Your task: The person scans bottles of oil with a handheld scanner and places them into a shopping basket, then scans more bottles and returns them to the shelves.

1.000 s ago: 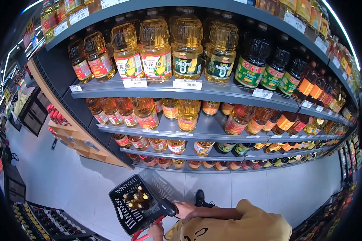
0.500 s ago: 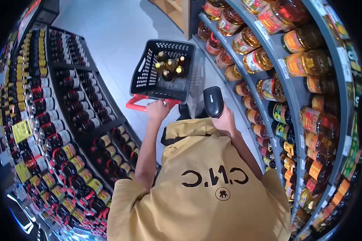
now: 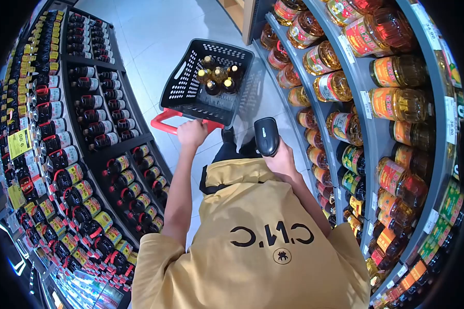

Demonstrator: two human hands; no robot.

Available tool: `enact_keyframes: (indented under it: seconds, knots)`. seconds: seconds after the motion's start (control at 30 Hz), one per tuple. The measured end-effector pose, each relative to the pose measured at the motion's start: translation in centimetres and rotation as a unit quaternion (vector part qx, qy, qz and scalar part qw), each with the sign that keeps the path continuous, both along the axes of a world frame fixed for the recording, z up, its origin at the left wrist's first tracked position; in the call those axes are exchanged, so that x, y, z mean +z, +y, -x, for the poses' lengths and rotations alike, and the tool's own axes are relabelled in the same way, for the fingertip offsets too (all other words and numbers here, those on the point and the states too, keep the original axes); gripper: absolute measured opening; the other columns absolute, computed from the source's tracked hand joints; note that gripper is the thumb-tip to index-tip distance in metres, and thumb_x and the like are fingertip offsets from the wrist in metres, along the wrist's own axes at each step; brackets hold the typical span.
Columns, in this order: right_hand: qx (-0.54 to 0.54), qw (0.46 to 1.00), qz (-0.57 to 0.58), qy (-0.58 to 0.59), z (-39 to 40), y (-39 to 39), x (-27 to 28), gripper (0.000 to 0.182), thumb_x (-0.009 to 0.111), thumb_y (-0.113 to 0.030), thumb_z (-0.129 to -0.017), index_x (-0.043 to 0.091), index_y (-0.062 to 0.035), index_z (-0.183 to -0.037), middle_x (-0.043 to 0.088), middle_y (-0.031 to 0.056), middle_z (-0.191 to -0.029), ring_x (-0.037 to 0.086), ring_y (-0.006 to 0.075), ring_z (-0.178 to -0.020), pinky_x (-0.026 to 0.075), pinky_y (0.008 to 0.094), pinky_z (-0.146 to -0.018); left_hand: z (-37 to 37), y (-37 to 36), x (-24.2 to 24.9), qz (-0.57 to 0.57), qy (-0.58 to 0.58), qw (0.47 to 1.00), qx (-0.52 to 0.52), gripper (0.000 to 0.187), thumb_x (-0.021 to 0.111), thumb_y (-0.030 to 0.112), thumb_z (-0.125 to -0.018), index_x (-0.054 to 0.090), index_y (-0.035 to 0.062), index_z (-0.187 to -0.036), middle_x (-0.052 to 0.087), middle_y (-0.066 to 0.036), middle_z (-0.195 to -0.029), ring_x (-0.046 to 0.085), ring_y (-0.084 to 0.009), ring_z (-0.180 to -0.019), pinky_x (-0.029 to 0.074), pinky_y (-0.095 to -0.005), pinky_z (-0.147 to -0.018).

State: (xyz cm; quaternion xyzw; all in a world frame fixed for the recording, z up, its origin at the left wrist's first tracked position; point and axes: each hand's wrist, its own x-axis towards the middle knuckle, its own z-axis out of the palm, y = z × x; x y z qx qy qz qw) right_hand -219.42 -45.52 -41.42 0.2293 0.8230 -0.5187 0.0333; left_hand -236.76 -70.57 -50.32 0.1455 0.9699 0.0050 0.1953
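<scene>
My left hand (image 3: pixel 192 132) covers the middle of the red handle (image 3: pixel 162 118), and my fingers curl out of sight beneath it. My right hand (image 3: pixel 282 160) hides the scanner (image 3: pixel 266 135) grip. Basket (image 3: pixel 185 90) walls screen the bottles' (image 3: pixel 217 80) lower halves; their labels are unreadable.

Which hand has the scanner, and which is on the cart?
The right hand holds the black scanner, raised beside the oil shelves. The left hand grips the red handle of the basket cart instead.
</scene>
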Motion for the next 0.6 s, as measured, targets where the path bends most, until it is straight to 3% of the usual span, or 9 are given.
enact_keyframes:
  seconds: [0.1, 0.27, 0.37, 0.6]
  knots:
    - [0.006, 1.000, -0.008, -0.012, 0.1, 0.5, -0.8, 0.034, 0.073, -0.010, -0.081, 0.061, 0.0020, -0.111, 0.071, 0.0223, -0.095, 0.072, 0.0360, -0.092, 0.055, 0.0390, -0.078, 0.2, 0.0, 0.0, 0.011, -0.011, 1.000, -0.001, 0.029, 0.058, 0.036, -0.087, 0.074, 0.0133, -0.083, 0.072, -0.016, -0.075, 0.072, -0.0338, -0.072, 0.055, -0.0476, -0.067]
    - [0.026, 0.999, 0.021, -0.038, 1.7, 1.3, -2.4, 0.034, 0.074, -0.010, -0.081, 0.062, 0.0005, -0.111, 0.072, 0.0190, -0.093, 0.073, 0.0289, -0.091, 0.055, 0.0370, -0.078, 0.1, 0.4, 0.3, 0.021, -0.030, 0.999, 0.036, 0.031, 0.062, 0.040, -0.087, 0.075, 0.0125, -0.083, 0.072, -0.015, -0.077, 0.071, -0.0343, -0.076, 0.056, -0.0467, -0.072]
    - [0.052, 0.997, 0.039, -0.045, 3.4, 1.7, -2.5, 0.034, 0.071, -0.020, -0.087, 0.060, 0.0006, -0.111, 0.070, 0.0249, -0.098, 0.066, 0.0436, -0.100, 0.055, 0.0449, -0.081, 0.2, 0.3, 0.0, 0.021, -0.053, 0.998, 0.032, 0.031, 0.061, 0.041, -0.088, 0.075, 0.0132, -0.084, 0.072, -0.016, -0.077, 0.071, -0.0346, -0.075, 0.056, -0.0473, -0.072]
    - [0.046, 0.988, 0.031, -0.141, 9.1, 0.3, -2.8, 0.035, 0.072, -0.020, -0.087, 0.059, 0.0006, -0.112, 0.069, 0.0238, -0.100, 0.067, 0.0417, -0.099, 0.054, 0.0424, -0.083, 0.0, 0.2, 0.0, -0.036, -0.038, 0.998, 0.021, 0.033, 0.065, 0.038, -0.088, 0.068, 0.0070, -0.077, 0.069, -0.017, -0.068, 0.069, -0.0364, -0.066, 0.055, -0.0475, -0.067]
